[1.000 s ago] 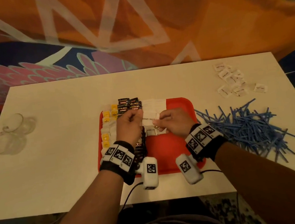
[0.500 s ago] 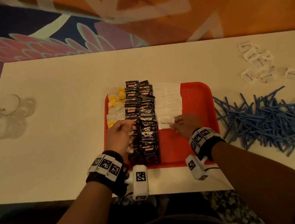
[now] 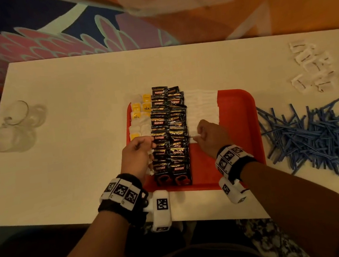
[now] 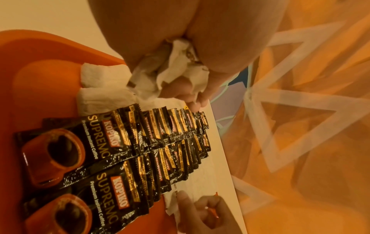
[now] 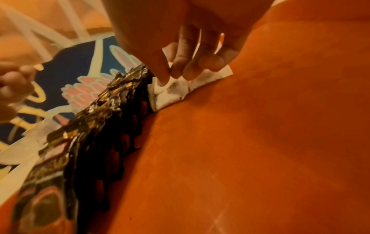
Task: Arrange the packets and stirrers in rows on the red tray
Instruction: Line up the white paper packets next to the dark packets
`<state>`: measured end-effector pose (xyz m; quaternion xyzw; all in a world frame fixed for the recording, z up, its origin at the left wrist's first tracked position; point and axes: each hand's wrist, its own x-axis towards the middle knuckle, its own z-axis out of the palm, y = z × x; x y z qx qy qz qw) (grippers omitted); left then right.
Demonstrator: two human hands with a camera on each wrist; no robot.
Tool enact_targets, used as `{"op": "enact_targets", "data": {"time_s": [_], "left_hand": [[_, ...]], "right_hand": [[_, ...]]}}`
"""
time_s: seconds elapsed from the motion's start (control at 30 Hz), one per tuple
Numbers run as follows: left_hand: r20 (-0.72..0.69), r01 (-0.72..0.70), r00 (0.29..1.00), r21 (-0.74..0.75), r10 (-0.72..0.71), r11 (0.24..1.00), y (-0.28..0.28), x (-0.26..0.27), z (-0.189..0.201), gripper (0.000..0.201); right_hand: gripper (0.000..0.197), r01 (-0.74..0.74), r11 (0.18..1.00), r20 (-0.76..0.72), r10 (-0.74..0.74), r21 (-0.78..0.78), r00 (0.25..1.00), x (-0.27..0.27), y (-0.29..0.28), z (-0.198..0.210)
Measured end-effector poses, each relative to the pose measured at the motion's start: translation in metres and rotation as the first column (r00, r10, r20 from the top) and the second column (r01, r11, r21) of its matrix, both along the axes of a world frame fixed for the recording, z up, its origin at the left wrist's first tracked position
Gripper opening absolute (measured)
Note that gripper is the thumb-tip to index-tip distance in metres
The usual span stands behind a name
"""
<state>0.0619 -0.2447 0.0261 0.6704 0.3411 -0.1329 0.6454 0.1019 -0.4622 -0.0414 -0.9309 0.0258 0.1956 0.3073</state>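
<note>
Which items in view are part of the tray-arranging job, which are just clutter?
Job:
- red tray
- black coffee sachets, two rows on tray
- tea bags, left row
- white packets, row on tray; right hand presses the nearest one down
- loose white packets, on table
- blue stirrers, piled on table
- left hand, holds tea bags

Lying about:
- clear glasses, table's left

"KOPIKO SUPREMO" on coffee packets (image 4: 96, 158)
</note>
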Motion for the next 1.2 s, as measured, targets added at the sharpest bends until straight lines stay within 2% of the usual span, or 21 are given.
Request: {"op": "enact_targets", "data": {"time_s": [0.07,0.17,0.3,0.47,0.6,0.7,0.8,0.9,1.1,1.2], "left_hand": [[-0.004,-0.005,1.0,-0.024,0.005,1.0,-0.001,0.0,0.0,0.017],[-0.012,-0.024,1.0,-0.097,0.023,0.995,-0.002,0.001,0.001,0.021],[-0.033,-0.05,0.998,-0.196,0.044,0.979,-0.01,0.006,0.01,0.041],[-0.03,-0.05,0.999,-0.304,0.043,0.951,-0.035,0.016,0.027,0.063],[0.053,0.053,0.998,-0.346,-0.037,0.937,-0.062,0.024,0.052,0.067],[0.093,0.135,0.99,-0.342,-0.11,0.93,-0.075,0.027,0.067,0.068],[0.109,0.186,0.981,-0.326,-0.159,0.927,-0.084,0.029,0.077,0.07],[0.123,0.21,0.976,-0.317,-0.179,0.925,-0.094,0.027,0.089,0.063],[0.182,0.292,0.952,-0.304,-0.246,0.907,-0.106,0.016,0.108,0.065],[0.289,0.298,0.933,-0.284,-0.215,0.911,-0.109,0.009,0.112,0.057]], "right_hand": [[0.014,-0.062,0.998,0.014,0.062,-0.002,0.998,0.002,0.004,0.0],[0.022,-0.061,0.998,-0.014,0.061,-0.017,0.998,0.002,0.005,0.002],[0.021,-0.02,1.0,0.049,0.02,0.009,0.999,0.001,0.003,0.019],[0.016,0.087,0.943,0.054,-0.11,0.32,0.993,0.003,0.005,0.066],[0.014,-0.046,0.878,0.06,0.019,0.477,0.998,0.002,0.003,0.111],[0.017,-0.144,0.88,0.094,0.114,0.453,0.989,0.001,-0.006,0.128],[0.015,-0.154,0.917,0.138,0.11,0.368,0.984,0.002,-0.017,0.145],[0.009,-0.173,0.928,0.164,0.124,0.329,0.979,-0.001,-0.028,0.161],[0.005,-0.085,0.941,0.223,0.01,0.327,0.975,-0.001,-0.052,0.183],[0.009,-0.046,0.946,0.214,-0.025,0.319,0.976,0.002,-0.063,0.192]]}}
